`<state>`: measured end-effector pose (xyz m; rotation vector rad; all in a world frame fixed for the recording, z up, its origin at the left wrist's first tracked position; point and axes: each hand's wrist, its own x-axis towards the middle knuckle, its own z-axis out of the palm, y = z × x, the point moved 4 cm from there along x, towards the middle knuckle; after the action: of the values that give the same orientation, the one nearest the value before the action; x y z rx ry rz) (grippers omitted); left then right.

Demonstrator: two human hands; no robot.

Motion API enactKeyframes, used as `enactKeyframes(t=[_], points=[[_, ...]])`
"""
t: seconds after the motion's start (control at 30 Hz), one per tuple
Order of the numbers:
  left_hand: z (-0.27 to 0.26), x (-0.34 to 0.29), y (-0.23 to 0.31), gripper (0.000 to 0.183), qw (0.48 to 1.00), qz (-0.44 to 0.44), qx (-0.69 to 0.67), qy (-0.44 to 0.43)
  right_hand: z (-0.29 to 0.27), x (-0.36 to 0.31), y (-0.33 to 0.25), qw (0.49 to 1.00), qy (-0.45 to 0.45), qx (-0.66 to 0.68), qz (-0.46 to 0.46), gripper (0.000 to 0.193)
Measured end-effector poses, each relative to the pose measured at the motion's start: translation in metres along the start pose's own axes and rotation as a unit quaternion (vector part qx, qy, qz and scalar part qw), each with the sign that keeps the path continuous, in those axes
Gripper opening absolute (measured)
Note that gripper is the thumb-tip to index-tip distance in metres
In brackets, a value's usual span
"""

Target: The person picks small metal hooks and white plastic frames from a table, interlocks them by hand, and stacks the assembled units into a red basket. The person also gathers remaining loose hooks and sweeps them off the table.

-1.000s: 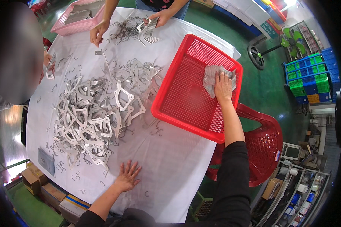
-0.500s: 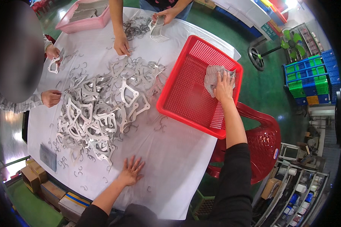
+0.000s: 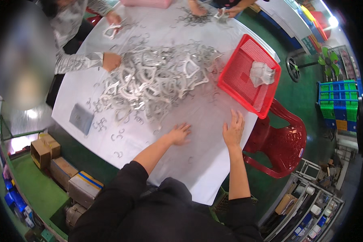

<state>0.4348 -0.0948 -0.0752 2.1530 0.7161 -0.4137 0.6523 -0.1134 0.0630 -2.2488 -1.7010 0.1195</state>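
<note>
Both hands lie flat and empty, fingers spread, on the white-covered bench [image 3: 205, 161]: the left hand [image 3: 179, 133] just near of the heap of pale metal parts [image 3: 157, 78], the right hand [image 3: 233, 130] near the red basket [image 3: 246, 86]. The basket sits to the right of the heap and holds a small stack of parts [image 3: 262, 73].

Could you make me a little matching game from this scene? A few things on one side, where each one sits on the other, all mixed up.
Things:
1. left hand
2. right hand
3. stack of pale parts
4. small grey pad

Places:
A. inside the red basket
B. flat on the white table, just below the pile of metal brackets
C. near the table's left edge, apart from the pile
D. flat on the table by the basket's near corner

Pairs: 1-B, 2-D, 3-A, 4-C
</note>
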Motion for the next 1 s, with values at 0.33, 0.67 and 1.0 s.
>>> enactKeyframes(t=[0.33, 0.67, 1.0], points=[[-0.019, -0.184, -0.064, 0.027, 0.954, -0.056, -0.248, 0.162, 0.118, 0.0, -0.163, 0.978, -0.05, 0.198, -0.04, 0.036], [-0.073, -0.258, -0.16, 0.021, 0.938, -0.085, -0.229, 0.244, 0.171, 0.067, -0.193, 0.961, -0.187, -0.056, 0.196, 0.038], [-0.176, -0.17, -0.13, 0.036, 0.912, 0.119, 0.047, 0.389, 0.088, 0.02, -0.249, 0.971, -0.114, -0.158, 0.136, 0.005]])
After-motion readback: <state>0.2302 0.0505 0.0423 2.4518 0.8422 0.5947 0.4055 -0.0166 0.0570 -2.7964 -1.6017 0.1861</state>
